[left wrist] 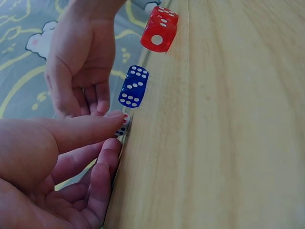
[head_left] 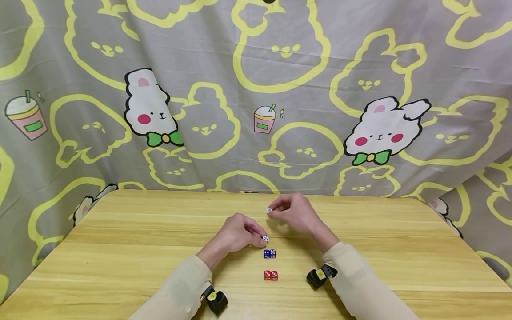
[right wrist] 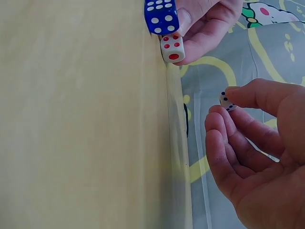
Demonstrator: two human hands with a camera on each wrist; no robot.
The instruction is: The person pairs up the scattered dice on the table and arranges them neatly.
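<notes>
In the head view my left hand (head_left: 239,233) pinches a white die (head_left: 266,238) down at the tabletop, between thumb and fingers. Farther back, my right hand (head_left: 297,214) pinches another white die (head_left: 269,210) at its fingertips; the right wrist view shows this die (right wrist: 227,101) held with dark dots visible. Just in front of the left hand's die stand two blue dice (head_left: 270,254), side by side. Nearer still, two red dice (head_left: 270,275) sit together in a pair. The left hand's die (right wrist: 172,49) shows red dots in the right wrist view.
The wooden table (head_left: 140,249) reaches back to a grey curtain (head_left: 248,151) with yellow outlines and cartoon rabbits. A black wrist camera (head_left: 217,303) is strapped at the left sleeve, and another black camera (head_left: 317,278) at the right one.
</notes>
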